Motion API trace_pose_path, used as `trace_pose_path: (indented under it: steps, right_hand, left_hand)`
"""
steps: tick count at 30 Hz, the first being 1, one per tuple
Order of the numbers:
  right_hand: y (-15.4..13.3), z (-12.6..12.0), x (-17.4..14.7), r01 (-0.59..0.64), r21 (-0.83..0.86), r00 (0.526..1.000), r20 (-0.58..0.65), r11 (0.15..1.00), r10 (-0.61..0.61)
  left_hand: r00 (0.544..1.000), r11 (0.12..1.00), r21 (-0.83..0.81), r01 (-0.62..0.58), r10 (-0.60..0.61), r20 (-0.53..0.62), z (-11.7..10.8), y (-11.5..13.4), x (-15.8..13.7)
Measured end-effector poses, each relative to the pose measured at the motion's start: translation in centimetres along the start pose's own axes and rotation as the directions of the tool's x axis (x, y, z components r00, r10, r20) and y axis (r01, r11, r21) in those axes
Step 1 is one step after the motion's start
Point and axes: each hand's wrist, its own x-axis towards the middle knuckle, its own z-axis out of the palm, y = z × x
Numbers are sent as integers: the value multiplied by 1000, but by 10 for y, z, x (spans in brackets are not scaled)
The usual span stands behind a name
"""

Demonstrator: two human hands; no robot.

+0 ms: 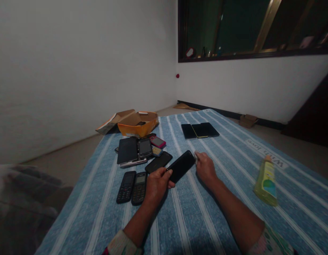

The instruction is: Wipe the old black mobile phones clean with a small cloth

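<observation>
A black smartphone [181, 166] is tilted up above the cloth, its dark screen facing me. My left hand [159, 182] is closed around its lower end, thumb on the front edge. Just off the phone's upper right end is my right hand [205, 165], its fingers pinched together. A small pale bit shows at those fingertips, too small to name. Another black phone [159, 162] lies partly behind the held one. To the left of my left hand, two keypad phones [126, 187] lie side by side.
A pile of phones [127, 150] lies by an open orange cardboard box [138, 128]. Several dark phones [200, 130] sit in a row farther back. On the right stands a bottle of yellow-green liquid [266, 181]. Everything rests on a blue striped cloth [227, 223].
</observation>
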Motion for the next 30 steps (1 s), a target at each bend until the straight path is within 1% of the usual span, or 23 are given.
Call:
trace_pose_path:
  steps: [2, 3, 5, 8, 10, 12, 15, 17, 19, 21, 23, 24, 26, 28, 29, 30]
  right_hand:
    - [1, -1, 2, 33, 34, 998, -53, 999, -31]
    - [0, -1, 2, 72, 54, 995, -77, 996, -67]
    - [-8, 0, -1, 187, 88, 979, -96, 978, -179]
    - [-25, 4, -8, 364, 105, 931, -25, 925, -364]
    - [-32, 7, -11, 425, 96, 903, 26, 900, -429]
    - [-32, 9, -10, 423, 85, 902, 56, 902, -428]
    - [-25, 8, -6, 336, 74, 937, 75, 939, -341]
    - [-23, 9, -6, 301, 69, 950, 70, 951, -306]
    - [-27, 11, -9, 340, 72, 937, 52, 938, -344]
    - [-37, 15, -14, 416, 87, 906, 44, 905, -420]
    - [-44, 19, -17, 445, 109, 891, 43, 889, -451]
    - [-45, 20, -17, 430, 121, 898, 44, 894, -438]
    - [-40, 20, -14, 345, 162, 934, 45, 925, -356]
    - [-28, 20, -7, 193, 257, 978, 30, 947, -207]
    - [-20, 20, -3, 108, 318, 993, 20, 942, -121]
    - [-11, 20, 2, 27, 379, 1000, 3, 925, -30]
  left_hand:
    - [999, 999, -12, 33, -32, 4, 1, -1, 2]
    - [999, 999, -13, 40, -40, 3, 1, -1, 2]
    - [999, 999, -8, 45, -45, -3, 2, -2, 3]
    - [999, 999, 0, 48, -48, -8, 1, -1, 4]
    - [999, 999, 6, 51, -51, -10, 1, -1, 4]
    - [998, 998, 12, 55, -55, -11, 1, -1, 4]
    - [998, 998, 19, 58, -58, -16, 1, -1, 4]
    - [998, 998, 24, 55, -55, -19, 0, -1, 5]
    - [998, 998, 26, 53, -52, -21, 0, -2, 6]
    - [998, 998, 24, 55, -54, -18, 0, -2, 6]
    - [998, 998, 21, 58, -58, -16, 0, -4, 7]
    - [998, 998, 24, 59, -59, -16, 0, -5, 7]
    - [998, 998, 39, 56, -56, -15, 0, -6, 7]
    - [998, 997, 54, 54, -54, -15, -1, -6, 7]
    - [999, 996, 72, 44, -43, -15, -1, -6, 7]
    - [1000, 992, 124, -3, 6, -19, -2, -6, 6]
